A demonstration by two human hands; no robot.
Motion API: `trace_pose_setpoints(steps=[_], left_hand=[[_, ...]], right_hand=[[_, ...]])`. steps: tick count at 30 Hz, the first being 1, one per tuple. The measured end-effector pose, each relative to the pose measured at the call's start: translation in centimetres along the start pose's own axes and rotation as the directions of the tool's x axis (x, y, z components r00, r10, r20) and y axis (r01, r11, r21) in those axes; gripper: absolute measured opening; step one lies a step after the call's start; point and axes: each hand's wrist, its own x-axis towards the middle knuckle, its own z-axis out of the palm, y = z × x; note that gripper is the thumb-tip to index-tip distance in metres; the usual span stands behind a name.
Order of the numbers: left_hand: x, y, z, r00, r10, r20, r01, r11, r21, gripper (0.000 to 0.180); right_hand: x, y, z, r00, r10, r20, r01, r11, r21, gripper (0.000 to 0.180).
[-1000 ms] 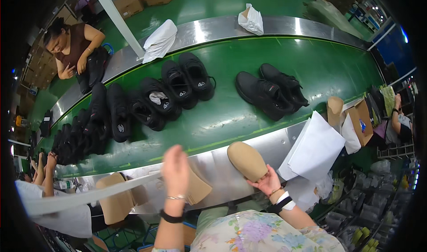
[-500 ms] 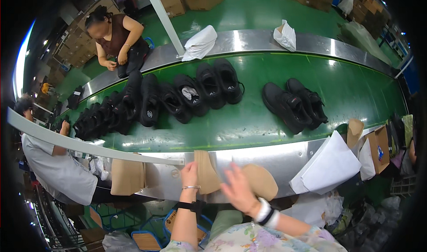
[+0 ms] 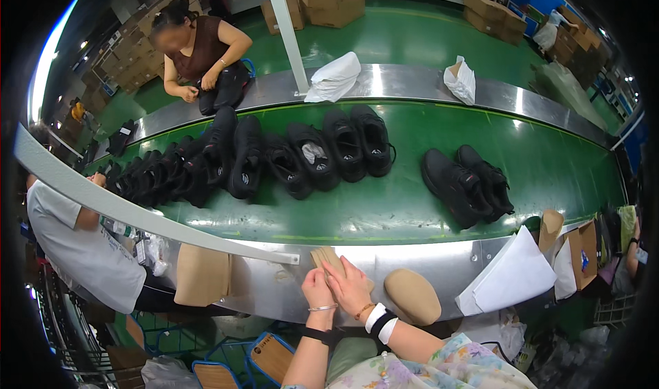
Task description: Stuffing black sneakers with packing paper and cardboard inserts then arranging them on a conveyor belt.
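My left hand is closed on a tan paperboard piece, folded or stacked in layers, on the metal ledge in front of me. Right beside it, my right hand presses its fingers together over the same piece; the two hands touch and hide much of it. An oval-ended tan paperboard piece lies on the ledge to the right of my hands. Farther left on the ledge sits a larger tan paperboard stack.
Black shoes stand in a row on the green conveyor belt, with a separate black pair to the right. White paper sheets and an open carton lie right. A grey rail crosses left. Co-workers sit across and at left.
My right hand has moved left from near the oval-ended piece to join my left hand. The held piece is now tilted and more covered. The whole view has shifted slightly.
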Motion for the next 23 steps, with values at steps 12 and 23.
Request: trace_pose_setpoints(steps=[12, 23], left_hand=[[-7.3, 10.9, -2.4, 0.817, 0.546, 0.186, -0.559, 0.670, 0.488, 0.012], [-8.9, 18.9, 3.6, 0.870, 0.238, 0.431, -0.105, 0.945, -0.310, 0.015]], right_hand=[[1.3, -1.1, -1.0, 0.975, 0.205, -0.083, -0.217, 0.961, -0.174, 0.047], [-4.3, 1.3, -21.0, 0.881, -0.064, -0.469, 0.041, 0.997, -0.059, 0.050]])
